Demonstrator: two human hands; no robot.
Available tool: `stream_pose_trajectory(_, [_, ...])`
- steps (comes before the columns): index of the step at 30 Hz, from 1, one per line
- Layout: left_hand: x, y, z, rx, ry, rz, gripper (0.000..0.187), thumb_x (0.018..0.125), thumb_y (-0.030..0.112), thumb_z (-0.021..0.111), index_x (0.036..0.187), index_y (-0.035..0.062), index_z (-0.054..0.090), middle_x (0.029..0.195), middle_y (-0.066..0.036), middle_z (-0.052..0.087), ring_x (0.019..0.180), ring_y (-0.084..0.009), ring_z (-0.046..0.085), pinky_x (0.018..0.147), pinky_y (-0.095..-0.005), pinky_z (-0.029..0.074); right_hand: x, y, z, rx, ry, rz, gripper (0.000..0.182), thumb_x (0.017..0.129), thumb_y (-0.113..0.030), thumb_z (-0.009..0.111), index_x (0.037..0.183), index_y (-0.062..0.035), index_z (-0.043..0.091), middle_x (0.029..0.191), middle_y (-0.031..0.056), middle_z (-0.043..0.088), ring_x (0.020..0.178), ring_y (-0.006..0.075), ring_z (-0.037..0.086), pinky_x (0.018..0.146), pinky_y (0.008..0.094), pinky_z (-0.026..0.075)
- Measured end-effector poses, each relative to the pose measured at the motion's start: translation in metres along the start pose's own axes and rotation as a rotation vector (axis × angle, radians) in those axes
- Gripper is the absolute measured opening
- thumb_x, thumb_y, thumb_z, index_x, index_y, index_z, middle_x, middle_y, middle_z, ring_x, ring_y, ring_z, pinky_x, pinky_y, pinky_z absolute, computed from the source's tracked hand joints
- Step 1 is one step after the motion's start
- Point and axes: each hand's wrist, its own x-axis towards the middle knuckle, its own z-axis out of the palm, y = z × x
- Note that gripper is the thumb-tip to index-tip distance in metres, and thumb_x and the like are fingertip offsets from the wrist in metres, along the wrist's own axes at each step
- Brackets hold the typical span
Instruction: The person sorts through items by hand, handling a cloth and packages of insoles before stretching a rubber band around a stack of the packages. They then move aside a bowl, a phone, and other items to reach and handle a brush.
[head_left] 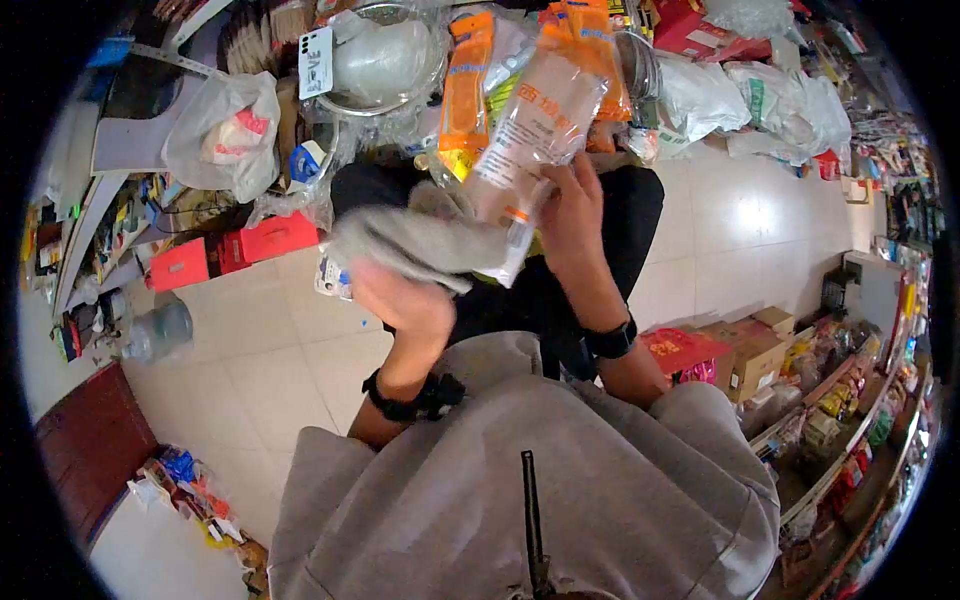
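Observation:
My left hand point(405, 300) is closed on a grey cloth point(420, 240) that looks soft and is blurred by motion. My right hand point(572, 215) grips the edge of a clear plastic packet point(535, 125) with orange lettering and small print; its contents look pale brown. The packet stands tilted over my lap, its lower end beside the cloth. Just beyond it lie orange packets point(466, 85), partly covered by clear plastic. Part of the cloth hides the packet's lower left side.
A phone point(316, 62) lies at the back beside a plastic-wrapped round item point(385, 65). White plastic bags point(700, 95) sit at the back right. Red boxes point(277, 236) and a clear water bottle point(160, 332) are at left. Cardboard boxes point(750, 355) and stocked shelves stand at right.

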Motion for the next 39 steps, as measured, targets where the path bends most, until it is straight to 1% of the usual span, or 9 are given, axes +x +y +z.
stream_pose_trajectory(3, [0.043,0.026,0.003,-0.537,0.245,-0.757,0.052,0.101,0.044,0.033,0.136,0.0078,0.045,0.132,-0.013,0.053,0.123,-0.0304,0.05,0.104,-0.045,0.04,-0.001,-0.017,-0.006,-0.276,0.022,-0.261,0.037,0.088,0.001,0.047,0.124,0.0024,0.048,0.113,0.0124,0.061,0.1,0.0184,0.06,0.088,0.0299,0.048])
stream_pose_trajectory(9, [0.055,0.004,-0.014,-0.713,0.042,-0.997,0.057,0.101,0.048,0.031,0.136,0.006,0.045,0.134,-0.013,0.053,0.123,-0.0301,0.051,0.106,-0.0438,0.039,-0.011,-0.017,-0.016,-0.677,-0.215,-0.466,0.043,0.082,-0.003,0.05,0.124,0.0049,0.047,0.111,0.0142,0.06,0.1,0.0193,0.058,0.089,0.0329,0.047])
stream_pose_trajectory(13, [0.04,-0.019,0.025,-0.675,-0.061,-0.804,0.053,0.102,0.047,0.033,0.13,0.0046,0.05,0.124,-0.013,0.057,0.114,-0.0245,0.055,0.1,-0.0364,0.042,-0.031,-0.006,0.009,-1.131,-0.256,-0.495,0.044,0.08,-0.007,0.055,0.122,0.0024,0.045,0.098,0.0286,0.062,0.09,0.0427,0.064,0.08,0.0457,0.05])
stream_pose_trajectory(15, [0.026,-0.025,0.05,-0.18,-0.012,-0.605,0.05,0.104,0.041,0.03,0.118,-0.0006,0.055,0.118,-0.02,0.059,0.108,-0.0307,0.057,0.094,-0.039,0.042,-0.038,0.01,0.022,-1.146,-0.193,-0.518,0.043,0.083,-0.012,0.058,0.122,0.0011,0.045,0.095,0.0323,0.062,0.086,0.0506,0.061,0.075,0.0515,0.05])
stream_pose_trajectory(18, [0.018,-0.029,0.062,0.248,-0.057,-0.071,0.045,0.104,0.031,0.031,0.101,-0.0073,0.055,0.094,-0.031,0.06,0.089,-0.048,0.056,0.076,-0.0481,0.043,-0.036,0.016,0.027,-1.082,-0.075,-0.617,0.039,0.091,-0.018,0.06,0.12,0.0034,0.047,0.097,0.0262,0.063,0.09,0.0389,0.065,0.077,0.0395,0.05])
stream_pose_trajectory(22, [-0.009,-0.034,0.052,0.428,-0.239,-0.073,0.037,0.103,0.021,0.031,0.098,-0.006,0.057,0.09,-0.028,0.061,0.084,-0.0501,0.055,0.072,-0.0508,0.042,-0.02,0.002,0.029,-0.901,-0.051,-0.629,0.032,0.093,-0.011,0.059,0.118,0.0046,0.047,0.094,0.0184,0.065,0.087,0.0196,0.062,0.077,0.0344,0.049])
stream_pose_trajectory(26, [-0.015,-0.032,0.036,0.434,-0.305,-0.079,0.035,0.102,0.019,0.033,0.098,-0.0057,0.057,0.087,-0.029,0.061,0.083,-0.0502,0.056,0.068,-0.0521,0.042,-0.018,0.006,0.026,-0.889,-0.065,-0.615,0.031,0.093,-0.011,0.06,0.117,0.0043,0.048,0.097,0.0155,0.064,0.089,0.0167,0.06,0.078,0.0324,0.049])
stream_pose_trajectory(31, [-0.007,-0.028,0.018,0.409,-0.381,0.052,0.031,0.1,0.017,0.036,0.086,-0.0033,0.056,0.074,-0.027,0.057,0.069,-0.0472,0.055,0.063,-0.0549,0.039,-0.024,0.02,0.015,-0.755,-0.025,-0.613,0.03,0.093,-0.017,0.059,0.111,0.0048,0.048,0.09,0.0216,0.062,0.08,0.0301,0.062,0.072,0.0373,0.048])
stream_pose_trajectory(39, [0.017,-0.026,-0.005,0.699,-0.596,0.122,0.035,0.1,0.022,0.041,0.093,-0.0069,0.06,0.078,-0.029,0.062,0.073,-0.0453,0.062,0.066,-0.0502,0.046,-0.028,0.002,0.016,-0.644,-0.034,-0.689,0.024,0.098,-0.013,0.054,0.116,0.0013,0.049,0.101,0.0078,0.059,0.091,0.0115,0.055,0.081,0.026,0.045])
